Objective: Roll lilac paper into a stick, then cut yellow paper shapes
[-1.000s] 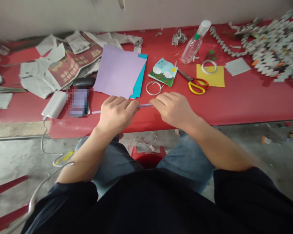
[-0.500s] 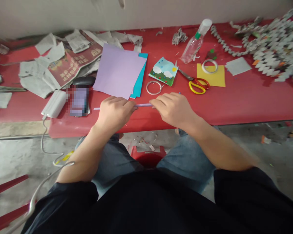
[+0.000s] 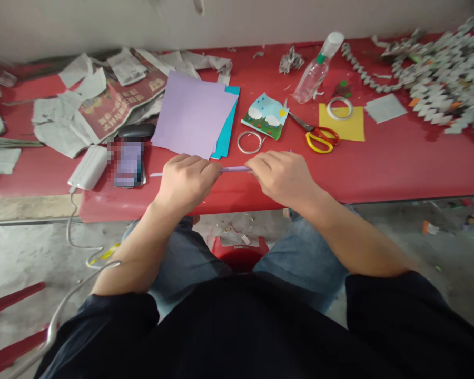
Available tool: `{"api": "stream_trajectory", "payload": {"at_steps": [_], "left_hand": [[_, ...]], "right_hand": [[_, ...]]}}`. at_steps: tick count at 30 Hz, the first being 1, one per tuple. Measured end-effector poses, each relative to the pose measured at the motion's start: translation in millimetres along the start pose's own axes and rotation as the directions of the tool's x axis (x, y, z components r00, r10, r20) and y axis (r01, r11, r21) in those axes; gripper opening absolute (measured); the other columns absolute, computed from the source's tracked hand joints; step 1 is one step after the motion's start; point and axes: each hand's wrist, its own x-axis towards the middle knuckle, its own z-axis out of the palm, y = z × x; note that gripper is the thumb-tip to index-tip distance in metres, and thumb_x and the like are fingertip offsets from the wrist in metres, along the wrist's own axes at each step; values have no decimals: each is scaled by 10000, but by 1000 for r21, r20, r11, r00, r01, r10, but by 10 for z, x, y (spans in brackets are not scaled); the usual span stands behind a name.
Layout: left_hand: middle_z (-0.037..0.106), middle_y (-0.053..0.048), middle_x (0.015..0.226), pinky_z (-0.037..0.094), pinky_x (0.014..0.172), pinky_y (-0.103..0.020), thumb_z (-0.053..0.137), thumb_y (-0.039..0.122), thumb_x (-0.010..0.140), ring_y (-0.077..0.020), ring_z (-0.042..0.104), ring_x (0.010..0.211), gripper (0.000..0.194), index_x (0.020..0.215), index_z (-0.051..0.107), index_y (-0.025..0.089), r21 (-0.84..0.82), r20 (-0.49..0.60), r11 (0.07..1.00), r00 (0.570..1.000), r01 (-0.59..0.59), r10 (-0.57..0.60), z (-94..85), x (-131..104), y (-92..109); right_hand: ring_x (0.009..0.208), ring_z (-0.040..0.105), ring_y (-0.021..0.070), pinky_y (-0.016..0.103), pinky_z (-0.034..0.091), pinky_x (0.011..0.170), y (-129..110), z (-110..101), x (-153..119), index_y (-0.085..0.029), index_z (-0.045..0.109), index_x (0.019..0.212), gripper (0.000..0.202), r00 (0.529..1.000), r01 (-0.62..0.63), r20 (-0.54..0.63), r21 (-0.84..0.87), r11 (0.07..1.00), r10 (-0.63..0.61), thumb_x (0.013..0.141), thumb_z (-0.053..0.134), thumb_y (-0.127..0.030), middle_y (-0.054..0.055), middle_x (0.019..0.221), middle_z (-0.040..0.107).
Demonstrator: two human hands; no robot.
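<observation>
Left hand [image 3: 190,176] and right hand [image 3: 278,176] are grasping one strip [image 3: 234,169]
We are counting one phone [image 3: 131,160], one bottle [image 3: 311,79] around them.

Both forearms [image 3: 144,239] reach forward, the left grip [image 3: 190,178] and right grip [image 3: 279,176] palm-down, apart, fingers [image 3: 213,169] curled.

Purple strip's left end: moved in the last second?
Yes, slightly. Against the phone, the left end of the strip now sits higher in view; raised or farther away, can't tell.
</observation>
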Motion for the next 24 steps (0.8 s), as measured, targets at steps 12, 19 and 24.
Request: {"api": "stream_trajectory", "payload": {"at_steps": [12, 19, 24], "left_hand": [[752, -39, 735, 412, 600, -345, 605, 289, 1056, -192, 686, 674, 213, 950, 769, 202, -7, -42, 1000, 999, -9, 9, 7, 11, 20], [729, -45, 721, 405, 608, -356, 566, 257, 1062, -204, 679, 689, 232, 938, 755, 207, 17, -16, 1000, 1000, -1, 1, 19, -1, -14], [738, -43, 734, 428, 622, -362, 554, 225, 1059, -204, 683, 697, 221, 953, 747, 218, 1, -20, 1000, 1000, 1, -1, 31, -4, -23]], "right_hand": [[834, 634, 202, 376, 294, 696, 35, -19, 5, -162, 709, 1146, 303, 1000, -5, 16, 2, 1000, 5, 1096, 411, -136, 73, 981, 761], [818, 603, 203, 385, 308, 725, 79, -26, 7, -192, 739, 1094, 362, 999, 3, -36, 10, 1000, -2, 1079, 389, -101, 71, 976, 752], [792, 610, 210, 385, 296, 711, 85, -17, 6, -172, 743, 1151, 325, 1000, -10, -9, -21, 1000, 9, 1080, 428, -132, 74, 956, 770]]}}
